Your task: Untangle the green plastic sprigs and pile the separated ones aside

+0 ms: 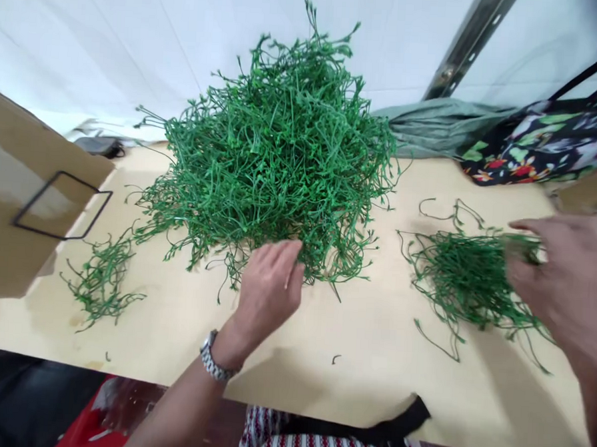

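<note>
A large tangled heap of thin green stems (287, 143) with small forked tips rises at the back of the table. My left hand (271, 279), wearing a metal-band watch (216, 359), is at the heap's front edge. Its fingers are curled together, and what they hold, if anything, is hidden. At the right lies a smaller, flatter pile of the same stems (470, 276). My right hand (566, 271), somewhat blurred, is over this pile's right side with thumb and fingers apart.
A small loose bunch of stems (103, 276) lies at the left beside a cardboard box (29, 209) and a thin black rectangular frame (62, 204). A floral bag (543, 143) and grey-green cloth (438, 124) sit at the back right. A black strap (413, 416) crosses the front edge.
</note>
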Tool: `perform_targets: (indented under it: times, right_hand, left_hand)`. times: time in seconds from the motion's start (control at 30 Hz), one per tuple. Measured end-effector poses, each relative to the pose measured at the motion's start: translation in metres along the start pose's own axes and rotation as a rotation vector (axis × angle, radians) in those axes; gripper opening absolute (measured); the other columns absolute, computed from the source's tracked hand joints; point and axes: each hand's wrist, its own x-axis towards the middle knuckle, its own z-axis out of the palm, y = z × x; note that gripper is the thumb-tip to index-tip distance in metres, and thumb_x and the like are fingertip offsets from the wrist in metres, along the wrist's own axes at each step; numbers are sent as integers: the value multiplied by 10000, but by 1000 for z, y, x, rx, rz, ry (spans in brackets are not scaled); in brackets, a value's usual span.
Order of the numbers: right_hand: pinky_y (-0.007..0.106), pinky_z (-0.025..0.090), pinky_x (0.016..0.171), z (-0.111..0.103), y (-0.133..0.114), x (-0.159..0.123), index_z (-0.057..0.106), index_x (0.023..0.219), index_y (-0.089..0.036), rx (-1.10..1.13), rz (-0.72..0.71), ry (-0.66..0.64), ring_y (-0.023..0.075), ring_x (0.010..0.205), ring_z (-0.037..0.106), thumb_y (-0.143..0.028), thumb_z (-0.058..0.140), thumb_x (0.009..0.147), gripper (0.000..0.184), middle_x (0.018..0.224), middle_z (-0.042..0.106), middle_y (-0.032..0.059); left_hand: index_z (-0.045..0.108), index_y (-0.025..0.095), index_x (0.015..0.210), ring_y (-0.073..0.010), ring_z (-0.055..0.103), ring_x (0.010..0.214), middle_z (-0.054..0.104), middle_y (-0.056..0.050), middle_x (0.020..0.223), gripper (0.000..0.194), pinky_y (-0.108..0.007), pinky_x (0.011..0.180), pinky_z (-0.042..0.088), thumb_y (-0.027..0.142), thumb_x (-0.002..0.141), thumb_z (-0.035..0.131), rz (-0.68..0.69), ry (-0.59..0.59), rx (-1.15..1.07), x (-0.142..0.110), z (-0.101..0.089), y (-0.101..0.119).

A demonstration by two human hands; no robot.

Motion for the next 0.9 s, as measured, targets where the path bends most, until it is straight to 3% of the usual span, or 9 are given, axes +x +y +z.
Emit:
perform_targets:
  times: [0.03, 0.17, 0.27, 0.37, 0.47, 0.53, 0.63, 0.77, 0.9]
  right_hand:
    - [539, 337, 727, 10, 16, 3, 569, 979, -217, -95, -27, 23, 375, 907, 508, -490, 380, 821, 368, 839, 581, 149]
    - [534, 354, 713, 50, 58, 1, 483, 1147, -223, -175, -244, -157, 319, 736, 561, -629, 387, 769, 564, 810, 616, 125]
    - [553, 320, 813, 48, 64, 3, 439, 1232, -223, -141, -267, -159, 351, 881, 555, -613, 475, 728, 638, 1000, 604, 160]
    - [573, 275, 898, 20, 32, 12, 468, 1225, -223, -19, -318, -156, 373, 1024, 504, -507, 483, 766, 539, 1128, 558, 148]
    - [472, 378, 884, -5, -40, 16, 508, 1172, -216, 166, -396, -148, 298, 1026, 512, -322, 504, 815, 373, 1133, 560, 107]
    - [378, 409, 876, -7, -92, 11, 528, 1128, -219, 307, -587, -164, 222, 1000, 521, -240, 517, 828, 301, 1091, 583, 65]
    - [401, 377, 871, 10, -141, -4, 586, 994, -163, 199, -767, -332, 230, 942, 512, -225, 485, 850, 186, 973, 607, 85]
    - [407, 368, 844, 32, -145, -29, 593, 861, -127, 93, -697, -431, 196, 785, 498, -67, 445, 816, 166, 779, 588, 78]
    - [428, 288, 982, 21, -137, -51, 580, 844, -158, 257, -770, -517, 173, 812, 479, -72, 448, 818, 160, 752, 555, 38]
  left_hand:
    - [536, 112, 1100, -257, 563, 931, 638, -141, 1031, 309, -414, 799, 434, 244, 836, 446, -28, -10, 70, 8, 2, -6]
    - [605, 116, 923, -293, 554, 851, 640, -139, 894, 311, -450, 741, 412, 377, 821, 468, -71, -186, 211, 27, 18, -13]
    - [617, 158, 711, -257, 561, 840, 633, -93, 841, 203, -427, 750, 411, 273, 814, 486, -75, -204, 115, 26, 25, -15]
    - [622, 162, 735, -200, 578, 847, 630, -78, 895, 161, -362, 760, 443, 224, 812, 494, -84, -47, -117, 15, 19, -24]
    - [625, 162, 793, -176, 590, 862, 628, -78, 915, 123, -317, 767, 469, 212, 806, 513, -84, 50, -274, 2, 12, -26]
    - [623, 164, 794, -171, 597, 850, 636, -74, 898, 99, -315, 770, 476, 198, 799, 530, -69, 31, -349, -7, 11, -22]
    - [626, 163, 807, -165, 601, 836, 648, -76, 885, 81, -314, 776, 477, 193, 791, 553, -56, 21, -440, -21, 12, -13]
    - [633, 158, 953, -192, 580, 940, 641, -107, 992, 199, -346, 840, 442, 255, 812, 533, -58, -94, -466, -32, 9, -13]
    - [576, 215, 1146, -244, 471, 1112, 545, -99, 1229, 388, -422, 923, 347, 415, 852, 422, 47, -278, -342, -21, 10, -23]
